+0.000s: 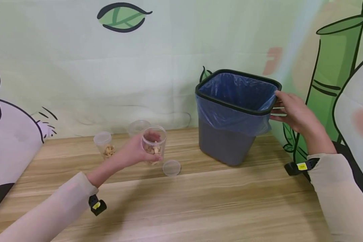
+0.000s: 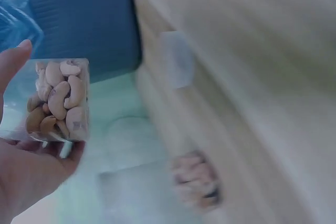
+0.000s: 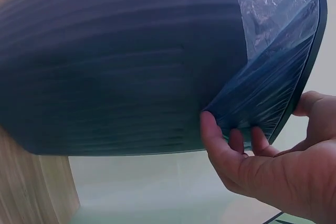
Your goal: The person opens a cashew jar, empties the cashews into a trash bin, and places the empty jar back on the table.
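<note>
My left hand (image 1: 133,149) grips a clear plastic jar (image 1: 154,137) above the table, its open mouth upward. Cashews (image 2: 59,98) fill the lower part of the jar, as the left wrist view shows. On the right stands a grey trash bin (image 1: 220,141) with a black rim and a blue plastic liner (image 1: 230,116) folded over it. My right hand (image 1: 297,112) holds the bin's right rim. Its thumb lies at the rim and its fingers (image 3: 212,132) press the liner against the outer side. The bin looks slightly tilted.
A round clear lid (image 1: 171,168) lies on the wooden table (image 1: 199,208), near the held jar. Another clear jar (image 1: 102,138) with brown nuts stands at the left. Behind the left hand is a further clear round item (image 1: 137,126), partly hidden. A printed cloth backdrop (image 1: 145,80) rises behind.
</note>
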`<move>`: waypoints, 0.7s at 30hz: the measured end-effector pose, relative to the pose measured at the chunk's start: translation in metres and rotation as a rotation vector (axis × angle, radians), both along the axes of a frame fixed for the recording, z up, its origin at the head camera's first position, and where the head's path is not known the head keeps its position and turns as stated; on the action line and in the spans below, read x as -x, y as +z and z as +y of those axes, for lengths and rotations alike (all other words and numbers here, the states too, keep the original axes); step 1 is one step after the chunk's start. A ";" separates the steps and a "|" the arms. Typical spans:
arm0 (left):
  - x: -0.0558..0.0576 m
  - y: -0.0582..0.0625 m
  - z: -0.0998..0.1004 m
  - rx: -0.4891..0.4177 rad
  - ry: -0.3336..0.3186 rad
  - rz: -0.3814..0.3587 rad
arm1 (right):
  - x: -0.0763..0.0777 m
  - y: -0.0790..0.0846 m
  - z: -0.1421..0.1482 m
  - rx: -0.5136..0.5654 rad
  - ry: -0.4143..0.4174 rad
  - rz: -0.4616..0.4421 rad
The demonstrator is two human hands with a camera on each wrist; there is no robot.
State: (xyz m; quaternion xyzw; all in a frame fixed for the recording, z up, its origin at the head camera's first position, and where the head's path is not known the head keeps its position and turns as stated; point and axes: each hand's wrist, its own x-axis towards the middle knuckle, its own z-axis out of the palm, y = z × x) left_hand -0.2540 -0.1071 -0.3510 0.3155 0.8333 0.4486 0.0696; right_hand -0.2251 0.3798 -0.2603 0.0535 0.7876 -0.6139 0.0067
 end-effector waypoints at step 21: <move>0.018 0.135 0.053 0.181 0.116 0.292 | -0.001 0.000 -0.007 0.047 -0.022 -0.008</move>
